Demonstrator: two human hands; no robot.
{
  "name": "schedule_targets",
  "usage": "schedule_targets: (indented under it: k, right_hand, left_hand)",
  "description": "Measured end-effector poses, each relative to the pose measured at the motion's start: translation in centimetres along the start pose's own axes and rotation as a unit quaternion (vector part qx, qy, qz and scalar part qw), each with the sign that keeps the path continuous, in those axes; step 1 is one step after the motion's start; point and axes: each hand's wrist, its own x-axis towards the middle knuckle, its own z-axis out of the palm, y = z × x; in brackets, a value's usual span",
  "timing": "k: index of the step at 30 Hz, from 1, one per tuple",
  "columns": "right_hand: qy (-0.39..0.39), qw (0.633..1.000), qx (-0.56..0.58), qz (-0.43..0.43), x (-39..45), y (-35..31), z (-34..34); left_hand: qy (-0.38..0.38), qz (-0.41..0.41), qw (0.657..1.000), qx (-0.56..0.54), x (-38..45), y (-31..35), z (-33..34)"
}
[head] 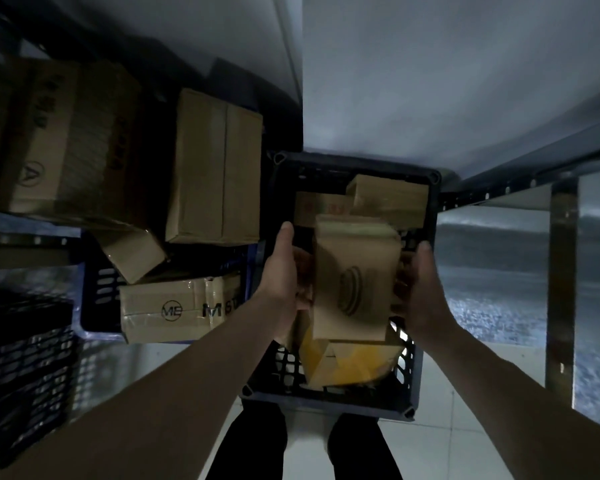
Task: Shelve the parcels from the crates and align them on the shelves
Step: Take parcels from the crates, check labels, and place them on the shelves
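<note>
Two crates hold parcels. The black crate (354, 398) stands on the tiled floor (465, 445) directly below the camera, just beside the shelf frame (561, 271) on the right. The blue crate (94, 306) stands to its left. A third, dark lattice crate (21, 358) shows at the far left edge; its contents cannot be told.

Parcel count in the black crate: four visible. One is the held parcel (354, 282); two brown boxes (388, 199) lie at the far end; one box with yellow tape (347, 367) lies under the held one. In and above the blue crate, four cardboard boxes are visible, including a tall box (215, 168) and a low box printed "ME" (174, 310). A large box (66, 140) sits at the upper left.

The held parcel is a brown cardboard box, longer than wide, with a dark oval print on its upper face. It appears blurred. It sits above the middle of the black crate, between both hands.

The left hand (284, 275) grips the left side of the parcel: thumb extended along the upper edge, fingers curled against the side face. The right hand (420, 289) grips the right side in the same manner, thumb up, fingers (400, 289) pressed to the box. Both hands are clamped on the parcel.
</note>
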Motion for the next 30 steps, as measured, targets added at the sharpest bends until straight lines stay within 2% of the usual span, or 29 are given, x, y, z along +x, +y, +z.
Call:
schedule_targets:
  k: [3,5,8,12,15,20,25,30]
  right_hand:
    - [0.02,0.99,0.138,-0.023,-0.1,-0.9,-0.1]
    - [0.025,0.985,0.169,-0.036,-0.2,-1.6,0.2]
    - [0.053,0.992,0.112,-0.033,0.2,-0.7,0.0]
    - [0.03,0.999,0.026,0.036,-0.2,1.2,0.4]
    - [0.061,0.996,0.02,0.066,-0.4,2.8,0.9]
    - [0.07,0.996,0.013,0.051,-0.6,3.4,1.2]
    - [0.065,0.998,0.001,0.001,-2.0,1.9,2.1]
    - [0.041,0.997,-0.051,-0.047,-4.7,-1.5,3.2]
  left_hand:
    - [0.031,0.062,0.997,-0.043,-0.8,0.5,0.4]
    - [0.035,0.086,0.995,-0.039,-0.9,0.6,0.5]
    - [0.005,0.059,0.998,0.013,-0.9,0.3,0.5]
    - [-0.012,-0.015,0.998,0.062,-0.5,-1.1,0.5]
    - [-0.001,-0.005,0.994,0.112,-0.2,-2.8,0.6]
    - [0.034,-0.005,0.993,0.11,0.0,-3.6,0.3]
    - [0.013,-0.006,0.996,0.091,-1.6,-3.1,-0.1]
    - [0.006,0.028,0.996,0.086,-5.2,-1.1,-0.2]
